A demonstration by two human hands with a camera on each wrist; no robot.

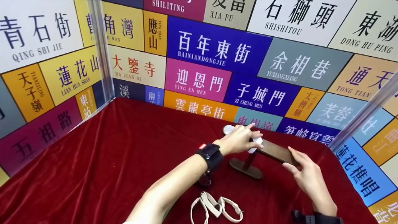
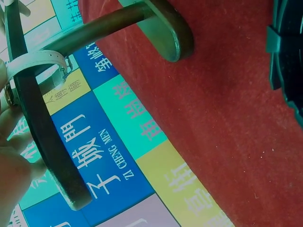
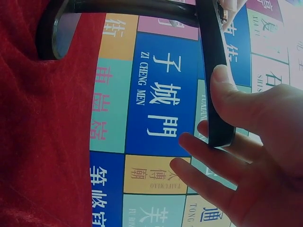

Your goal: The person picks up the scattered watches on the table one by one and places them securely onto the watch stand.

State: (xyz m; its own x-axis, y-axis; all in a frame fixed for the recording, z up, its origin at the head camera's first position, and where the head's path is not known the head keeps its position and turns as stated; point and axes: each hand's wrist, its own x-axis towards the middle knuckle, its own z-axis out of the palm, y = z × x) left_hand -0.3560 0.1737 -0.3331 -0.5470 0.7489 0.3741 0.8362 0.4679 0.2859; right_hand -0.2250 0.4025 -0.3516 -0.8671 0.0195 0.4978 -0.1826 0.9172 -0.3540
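One white strap [image 2: 40, 57] already loops around the crossbar [image 3: 212, 52] of a dark T-shaped stand [image 1: 273, 151], near the post [image 2: 97, 27], so the fitting looks well under way. The stand's base [image 2: 175, 28] rests on the red cloth [image 1: 93, 155] that covers the desk, toward its far side. The left hand [image 1: 241, 138] is at that strap, its grip seeming to pinch it against the bar. The right hand [image 1: 306, 172] steadies the bar's free end: its grip pinches the wood, thumb on one side and fingers on the other, some of them spread past the edge. Settling or fastening this strap is probably what is left there. Some pale looped straps [image 1: 211, 204] lie on the cloth nearer the person, not on the stand; whether they are meant for it, I cannot tell.

Only the head view shows those loose straps and both whole hands together. Seen from the left wrist, the band's loop around the bar is plain, whereas from above the fingers hide much of it. That camera leaves out most of the right hand, though. The right wrist view gives the thumb's place on the bar, but hardly any of the strap.
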